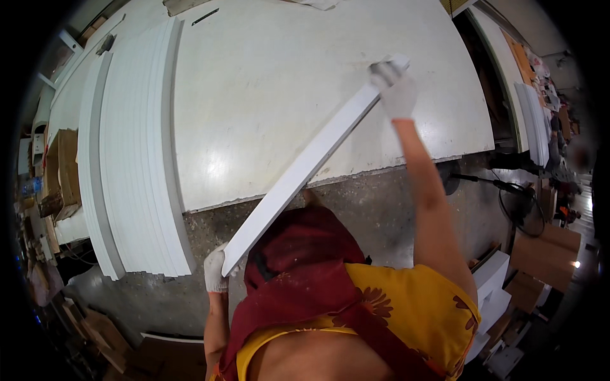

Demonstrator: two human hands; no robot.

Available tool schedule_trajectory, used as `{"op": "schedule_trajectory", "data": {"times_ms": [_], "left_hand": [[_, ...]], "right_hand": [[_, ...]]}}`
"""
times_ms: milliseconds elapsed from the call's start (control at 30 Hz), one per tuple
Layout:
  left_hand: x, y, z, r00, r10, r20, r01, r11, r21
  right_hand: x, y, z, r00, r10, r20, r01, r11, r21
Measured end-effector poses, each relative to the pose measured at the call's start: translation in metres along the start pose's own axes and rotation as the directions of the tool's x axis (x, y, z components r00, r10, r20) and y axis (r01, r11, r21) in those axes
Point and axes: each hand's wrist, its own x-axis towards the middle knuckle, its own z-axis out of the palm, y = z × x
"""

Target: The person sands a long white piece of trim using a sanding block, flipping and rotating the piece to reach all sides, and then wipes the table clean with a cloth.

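A long white strip of board (305, 166) slants across the white table, its near end jutting past the front edge toward me. My left hand (216, 270), in a white glove, is closed around that near end. Close to the far end, my right hand (395, 92) presses on the strip's top; it is gloved too and slightly blurred. Under its curled fingers shows a small dark grey pad (380, 66), whose exact kind I cannot make out.
Several long white strips (143, 146) stand packed side by side at the left of the table (267, 82), overhanging its front edge. A small dark slot-like mark (204, 17) lies at the back. Cardboard boxes (545, 254) and a black stand with a cable (502, 184) are at the right.
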Motion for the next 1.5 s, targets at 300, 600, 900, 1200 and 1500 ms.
{"op": "schedule_trajectory", "data": {"times_ms": [300,600,900,1200,1500], "left_hand": [[0.002,-0.024,-0.016,0.981,-0.19,-0.027,0.188,0.979,-0.073],[-0.013,-0.036,0.029,0.978,-0.134,0.159,0.195,0.856,-0.478],[-0.005,-0.044,0.035,0.962,-0.145,0.231,0.244,0.84,-0.484],[0.002,-0.058,0.04,0.994,-0.1,0.039,0.107,0.961,-0.254],[0.0,0.002,0.05,0.992,-0.123,0.031,0.126,0.984,-0.125]], "right_hand": [[-0.256,-0.292,0.049,0.599,-0.69,0.406,0.494,0.718,0.49],[-0.303,-0.336,0.079,0.448,-0.821,0.353,0.551,0.565,0.615],[-0.291,-0.32,0.074,0.419,-0.83,0.369,0.555,0.556,0.619],[-0.057,-0.121,-0.001,0.887,-0.243,0.392,0.276,0.961,-0.028],[0.153,0.125,-0.02,0.99,0.114,-0.086,-0.133,0.957,-0.26]]}}
